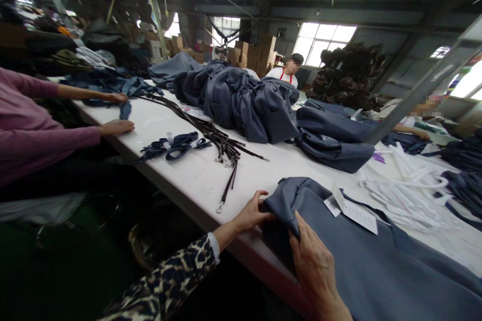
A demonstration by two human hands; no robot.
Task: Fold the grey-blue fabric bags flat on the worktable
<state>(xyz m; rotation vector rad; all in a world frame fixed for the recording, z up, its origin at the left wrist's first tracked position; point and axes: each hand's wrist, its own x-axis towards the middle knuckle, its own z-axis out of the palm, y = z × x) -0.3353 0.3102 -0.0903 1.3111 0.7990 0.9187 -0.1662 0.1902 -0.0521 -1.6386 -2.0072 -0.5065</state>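
The bag point(380, 266) lies at the near right edge of the table point(188, 185), its left end raised and folded. Both hands are at that end. The left hand point(250, 213), below a spotted sleeve point(176, 278), pinches the left corner, its fingers curled and partly hidden by the cloth. The right hand point(314, 261) is just to the right and nearer, its fingers drawn together along the folded edge, pinching it. White tags point(359, 216) lie on top of the bag, to the right of the hands.

Left of the bag and a little farther, thin dark straps point(211, 133) with metal clips stretch across the table toward the far left; one clip point(220, 206) points to the near edge. Just left of the straps is a bundle of blue ties point(178, 146). Beyond the straps, a heap of bags point(237, 95) fills the middle of the table, and another bag point(335, 145) lies at the heap's right end. White strips point(408, 200) are spread on the right, beyond the tagged bag.

At the left, a co-worker in a pink sleeve point(68, 135) has one hand on the table and the other touching blue cloth point(107, 85). Another person point(282, 76) is behind the heap, with boxes point(259, 52) farther back.
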